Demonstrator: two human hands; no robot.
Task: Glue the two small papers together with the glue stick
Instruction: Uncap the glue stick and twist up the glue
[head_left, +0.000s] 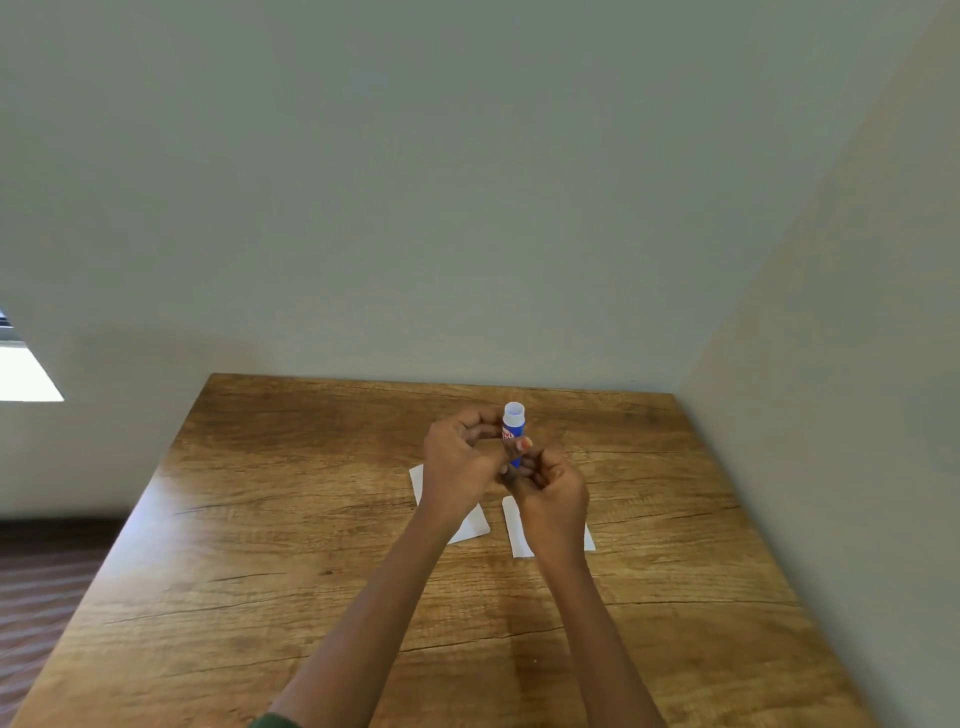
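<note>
In the head view, both hands hold the small blue glue stick with a white end (514, 427) upright above the wood-grain bench (311, 519), towards its far edge. The left hand (460, 462) pinches the barrel; the right hand (550, 493) curls around its base, seemingly to twist. Its long axis stands vertical. Two small white papers, one (475, 527) under the left wrist, another (519, 530) under the right, lie flat directly beneath, just apart.

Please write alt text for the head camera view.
Both hands, left hand and right hand, hold an upright blue glue stick above a wooden table. Two small white papers lie side by side, apart, beneath them.
</note>
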